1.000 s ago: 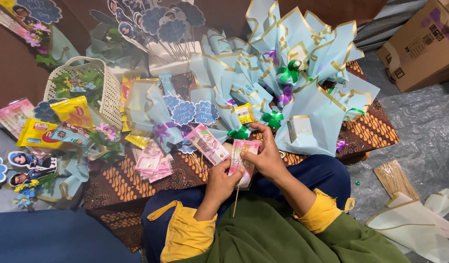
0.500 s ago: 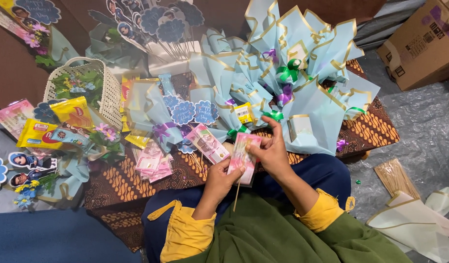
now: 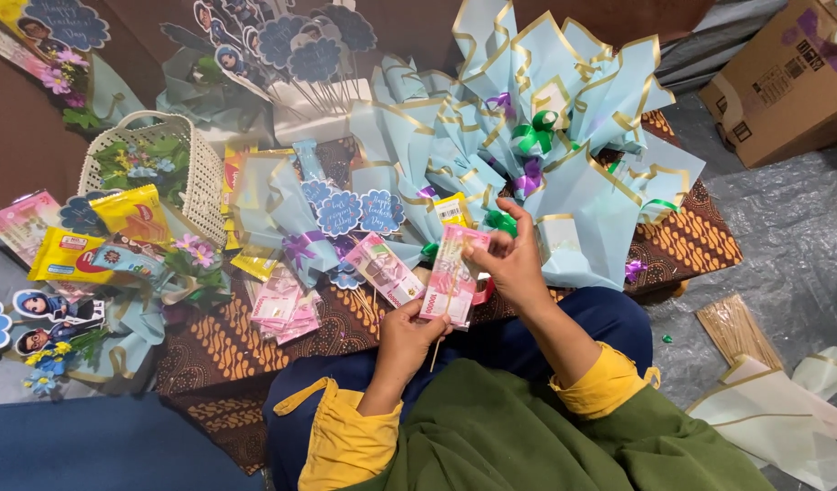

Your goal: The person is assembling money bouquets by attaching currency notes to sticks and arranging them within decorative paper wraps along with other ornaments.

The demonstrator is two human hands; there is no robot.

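My left hand (image 3: 411, 334) grips the lower end of a pink banknote (image 3: 452, 273) fixed to a thin wooden stick (image 3: 434, 353). My right hand (image 3: 510, 262) pinches the same note from the right, near its top edge. Another pink banknote on a stick (image 3: 385, 268) lies just left of it on the batik cloth (image 3: 255, 341). Directly behind the hands stand several light blue bouquets (image 3: 564, 127) with gold edging and green and purple ribbons.
A small pile of folded pink notes (image 3: 282, 309) lies at the left. A white woven basket (image 3: 200, 173) and yellow snack packs (image 3: 132, 214) sit further left. Paper toppers on sticks (image 3: 296, 45) stand behind. A cardboard box (image 3: 782, 82) is at top right, a bundle of skewers (image 3: 732, 327) at right.
The banknote has turned more upright between the hands, and my right hand has shifted its fingers up along the note's right edge. The left hand stays low.
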